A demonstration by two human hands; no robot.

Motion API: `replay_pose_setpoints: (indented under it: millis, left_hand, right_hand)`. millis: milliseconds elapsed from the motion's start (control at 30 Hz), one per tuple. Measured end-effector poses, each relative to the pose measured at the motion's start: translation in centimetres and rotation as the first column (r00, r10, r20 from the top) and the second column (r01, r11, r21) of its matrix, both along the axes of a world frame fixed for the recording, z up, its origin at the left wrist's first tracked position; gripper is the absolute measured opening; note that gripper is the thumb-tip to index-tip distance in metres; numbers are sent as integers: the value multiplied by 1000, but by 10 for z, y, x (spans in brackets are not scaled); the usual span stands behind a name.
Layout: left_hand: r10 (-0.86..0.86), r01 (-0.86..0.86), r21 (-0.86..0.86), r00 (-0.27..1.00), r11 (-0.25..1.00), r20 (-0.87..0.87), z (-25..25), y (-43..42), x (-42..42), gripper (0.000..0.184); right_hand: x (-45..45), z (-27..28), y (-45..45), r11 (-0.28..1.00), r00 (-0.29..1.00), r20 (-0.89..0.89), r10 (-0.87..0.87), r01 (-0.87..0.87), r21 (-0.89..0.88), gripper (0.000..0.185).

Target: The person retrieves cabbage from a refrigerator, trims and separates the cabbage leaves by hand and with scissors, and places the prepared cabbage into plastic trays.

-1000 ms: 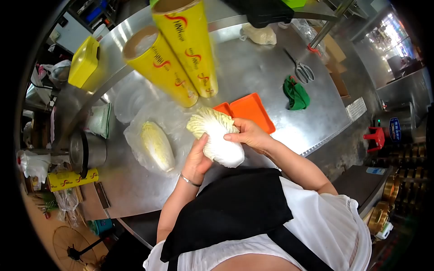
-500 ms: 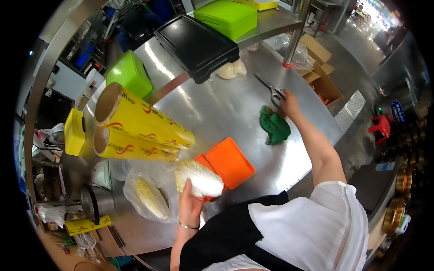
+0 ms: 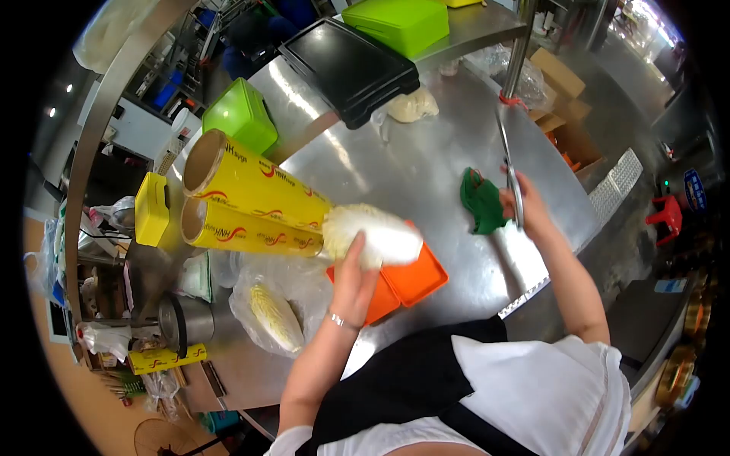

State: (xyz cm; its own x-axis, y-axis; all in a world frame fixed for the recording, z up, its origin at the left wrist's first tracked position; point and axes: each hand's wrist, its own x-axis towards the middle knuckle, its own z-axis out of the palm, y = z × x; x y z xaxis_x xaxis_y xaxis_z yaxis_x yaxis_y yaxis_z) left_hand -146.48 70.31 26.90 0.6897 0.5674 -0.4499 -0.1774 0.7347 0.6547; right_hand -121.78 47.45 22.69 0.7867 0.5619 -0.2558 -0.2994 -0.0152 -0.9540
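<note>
A pale napa cabbage (image 3: pixel 388 237) is gripped by my left hand (image 3: pixel 355 283), raised over an open orange plastic box (image 3: pixel 420 279). On the right, my right hand (image 3: pixel 526 204) holds a pair of scissors (image 3: pixel 508 152) by the handles, with the blades pointing away from me. The scissors are lifted off the steel table. A green cloth (image 3: pixel 480 201) lies just left of my right hand. Another napa cabbage (image 3: pixel 275 315) rests in a clear plastic bag left of my left hand.
Two big yellow film rolls (image 3: pixel 258 199) stand left of the held cabbage. A black lidded tray (image 3: pixel 350 70) and green boxes (image 3: pixel 242 118) sit at the back of the steel table (image 3: pixel 380 171). A metal post (image 3: pixel 520 57) rises at the far right corner.
My right hand has picked the scissors up off the table. My left hand has raised the cabbage and moved it to the right, over the orange box. The view has shifted slightly.
</note>
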Motion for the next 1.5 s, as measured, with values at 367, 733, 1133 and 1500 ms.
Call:
replay_pose_setpoints:
  millis: [367, 733, 1133, 1500]
  left_hand:
    - [115, -111, -97, 992, 989, 45, -30, -21, 75, 43]
    - [72, -65, -122, 996, 990, 54, -45, -44, 74, 44]
    - [116, -109, -149, 992, 983, 41, -37, -46, 65, 44]
    - [90, -83, -149, 995, 985, 44, -63, -40, 53, 40]
  right_hand:
    - [-183, -39, 3, 957, 975, -2, 221, -217, -190, 77]
    - [-166, 0, 40, 992, 962, -250, 114, -126, -31, 77]
    - [-172, -3, 52, 999, 983, -180, 42, -43, 1, 78]
    - [-180, -8, 45, 1000, 966, -257, 17, -12, 22, 52]
